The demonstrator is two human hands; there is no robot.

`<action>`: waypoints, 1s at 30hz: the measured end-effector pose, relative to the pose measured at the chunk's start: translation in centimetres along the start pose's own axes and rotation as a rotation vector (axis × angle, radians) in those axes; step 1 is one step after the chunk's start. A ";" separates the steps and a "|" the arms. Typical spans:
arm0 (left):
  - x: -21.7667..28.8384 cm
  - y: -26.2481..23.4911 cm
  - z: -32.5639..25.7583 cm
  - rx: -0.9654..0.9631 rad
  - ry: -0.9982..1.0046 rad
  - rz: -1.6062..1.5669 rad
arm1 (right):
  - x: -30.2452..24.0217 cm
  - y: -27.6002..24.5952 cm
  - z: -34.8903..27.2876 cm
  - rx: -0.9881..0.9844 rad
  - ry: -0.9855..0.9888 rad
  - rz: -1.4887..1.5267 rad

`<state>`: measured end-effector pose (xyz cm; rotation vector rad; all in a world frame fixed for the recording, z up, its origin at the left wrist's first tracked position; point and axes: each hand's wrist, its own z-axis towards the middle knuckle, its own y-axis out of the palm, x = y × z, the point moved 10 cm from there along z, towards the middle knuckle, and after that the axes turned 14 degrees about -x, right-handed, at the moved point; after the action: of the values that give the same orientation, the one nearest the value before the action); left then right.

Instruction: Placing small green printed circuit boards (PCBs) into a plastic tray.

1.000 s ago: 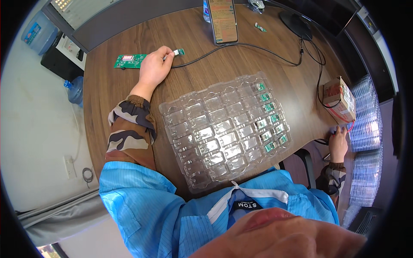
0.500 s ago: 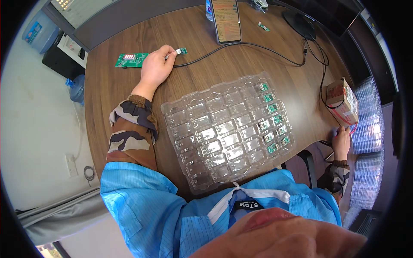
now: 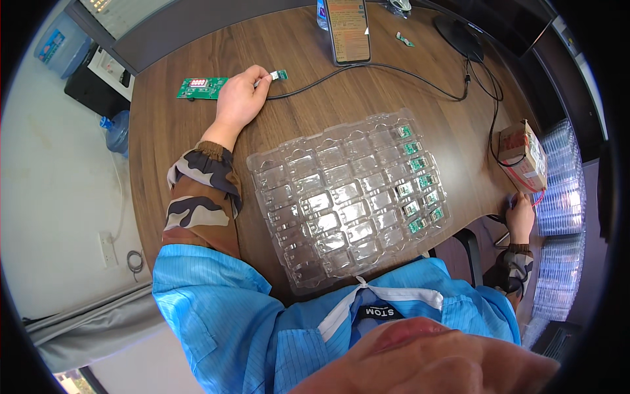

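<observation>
Near the far left of the table, my left hand [image 3: 241, 98] is closed, thumb and fingers pinching a small green circuit board [image 3: 282, 75] with a silvery connector. Under that hand's far side, a larger green circuit board [image 3: 200, 88] with a lit digit display sticks out to the left. A black cable [image 3: 315, 85] runs from beneath the hand toward the right. At the table's right edge, my right hand [image 3: 521, 222] is just below a cardboard box [image 3: 523, 156], beside a red wire [image 3: 539, 197]. Its fingertips are mostly hidden.
A clear plastic tray [image 3: 308, 141] lies mid-table, several small green boards in its right-hand pockets. A phone [image 3: 349, 33] stands upright behind it. More small boards [image 3: 405, 40] lie near the monitor stand [image 3: 458, 37]. Stacked clear trays [image 3: 560, 217] rise at the right.
Both hands hold nearly the same places, the left still pinching the small board. The whole view has shifted very slightly; nothing else visibly changed.
</observation>
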<state>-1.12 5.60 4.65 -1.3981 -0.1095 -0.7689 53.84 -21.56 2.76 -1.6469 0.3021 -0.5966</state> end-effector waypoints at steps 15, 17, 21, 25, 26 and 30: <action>-0.8 -0.1 -0.3 0.056 0.043 0.014 | -26.4 -15.7 -3.5 -0.055 -0.968 0.508; -0.8 0.0 -0.4 0.051 0.023 0.016 | -34.1 -16.0 -3.2 -0.130 -1.229 0.519; -0.8 0.4 0.0 0.042 0.022 -0.011 | -45.7 -15.7 -1.5 0.033 -1.349 0.580; -1.5 1.1 0.5 0.057 0.033 -0.039 | -53.9 -13.9 0.1 0.260 -1.414 0.534; -0.4 1.4 1.0 0.027 0.056 -0.060 | -55.1 -13.0 1.2 0.170 -1.455 0.406; -2.8 0.8 0.0 -0.028 -0.081 -0.021 | -54.8 -15.0 -1.6 0.264 -1.282 0.317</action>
<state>-2.81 6.79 2.58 -1.4573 -0.1775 -0.7339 5.39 8.04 6.11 -1.3837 -0.4399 0.6683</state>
